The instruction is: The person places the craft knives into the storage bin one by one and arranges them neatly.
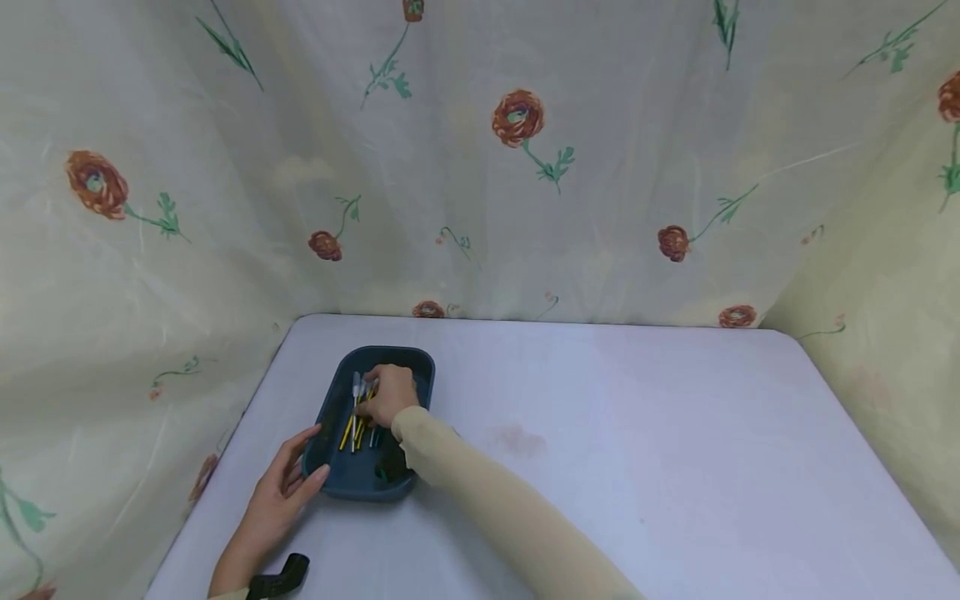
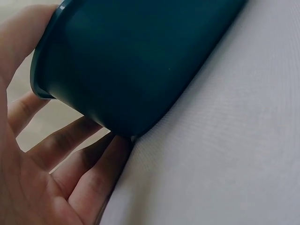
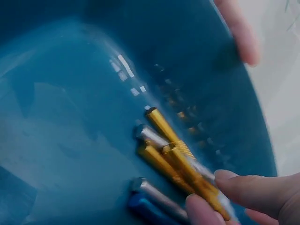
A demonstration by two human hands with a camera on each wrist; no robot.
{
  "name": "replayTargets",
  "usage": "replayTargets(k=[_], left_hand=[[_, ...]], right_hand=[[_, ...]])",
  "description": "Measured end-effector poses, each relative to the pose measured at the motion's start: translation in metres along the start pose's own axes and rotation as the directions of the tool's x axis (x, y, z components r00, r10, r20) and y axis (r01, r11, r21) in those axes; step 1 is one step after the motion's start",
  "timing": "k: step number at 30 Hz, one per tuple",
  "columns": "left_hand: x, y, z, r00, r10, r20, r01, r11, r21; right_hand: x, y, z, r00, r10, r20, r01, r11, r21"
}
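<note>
A dark teal tray (image 1: 352,487) with rounded corners sits at the table's left side. In it lies a loose bundle of slim pen-like metal tools (image 3: 164,161), gold, silver and blue, with ribbed grips; their exact kind cannot be told. Reaching into the tray, my right hand (image 1: 393,395) pinches a gold tool of the bundle between thumb and fingers. The far ends of the tools are partly hidden behind that hand. My left hand (image 1: 272,498) grips the tray's near left corner, its fingers spread against the outer wall in the left wrist view.
The white tabletop (image 1: 622,450) extends to the right of the tray. Flower-printed sheeting (image 1: 600,183) hangs behind and along both sides. A black device (image 1: 281,577) is strapped to my left wrist. A dark form (image 1: 392,462) shows beside the right cuff, over the tray.
</note>
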State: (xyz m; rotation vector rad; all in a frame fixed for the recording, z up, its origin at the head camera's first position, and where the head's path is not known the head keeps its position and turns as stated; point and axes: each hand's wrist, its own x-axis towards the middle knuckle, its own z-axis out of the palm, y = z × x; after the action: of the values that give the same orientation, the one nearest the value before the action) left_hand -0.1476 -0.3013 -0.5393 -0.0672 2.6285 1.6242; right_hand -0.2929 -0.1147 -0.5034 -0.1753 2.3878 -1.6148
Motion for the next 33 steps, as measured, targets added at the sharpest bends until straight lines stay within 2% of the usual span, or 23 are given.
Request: replayTargets(k=[8, 11, 14, 18, 21, 23, 28, 30, 33], left_hand=[[-0.001, 0.005, 0.0, 1.0, 0.018, -0.01, -0.018, 1.0, 0.021], [-0.003, 0.005, -0.001, 1.0, 0.025, -0.018, -0.025, 0.999, 0.02], [-0.006, 0.003, -0.002, 0.999, 0.037, -0.025, -0.037, 0.999, 0.015], [-0.008, 0.002, -0.004, 0.998, 0.045, -0.041, -0.043, 0.998, 0.045], [-0.009, 0.007, -0.004, 0.995, 0.068, -0.071, -0.062, 0.994, 0.088], [-0.009, 0.013, -0.004, 0.988, 0.109, -0.109, -0.094, 0.987, 0.131], [-0.01, 0.033, -0.007, 0.961, 0.204, -0.188, -0.157, 0.959, 0.236], [-0.011, 0.043, -0.009, 0.955, 0.225, -0.191, -0.173, 0.951, 0.256], [-0.012, 0.062, -0.012, 0.957, 0.24, -0.164, -0.188, 0.941, 0.283]], right_hand=[[-0.009, -0.012, -0.014, 0.998, -0.062, -0.015, 0.06, 0.995, -0.079], [-0.016, -0.018, -0.021, 0.996, -0.084, -0.002, 0.084, 0.993, -0.079], [-0.026, -0.026, -0.03, 0.99, -0.135, 0.033, 0.138, 0.979, -0.148], [-0.041, -0.037, -0.046, 0.973, -0.215, 0.085, 0.231, 0.935, -0.269], [-0.051, -0.042, -0.063, 0.958, -0.269, 0.101, 0.287, 0.908, -0.306], [-0.058, -0.044, -0.076, 0.948, -0.302, 0.104, 0.32, 0.893, -0.316], [-0.077, -0.041, -0.108, 0.925, -0.369, 0.093, 0.376, 0.853, -0.362], [-0.085, -0.037, -0.121, 0.916, -0.393, 0.082, 0.391, 0.831, -0.395], [-0.099, -0.031, -0.141, 0.899, -0.435, 0.05, 0.408, 0.791, -0.456]])
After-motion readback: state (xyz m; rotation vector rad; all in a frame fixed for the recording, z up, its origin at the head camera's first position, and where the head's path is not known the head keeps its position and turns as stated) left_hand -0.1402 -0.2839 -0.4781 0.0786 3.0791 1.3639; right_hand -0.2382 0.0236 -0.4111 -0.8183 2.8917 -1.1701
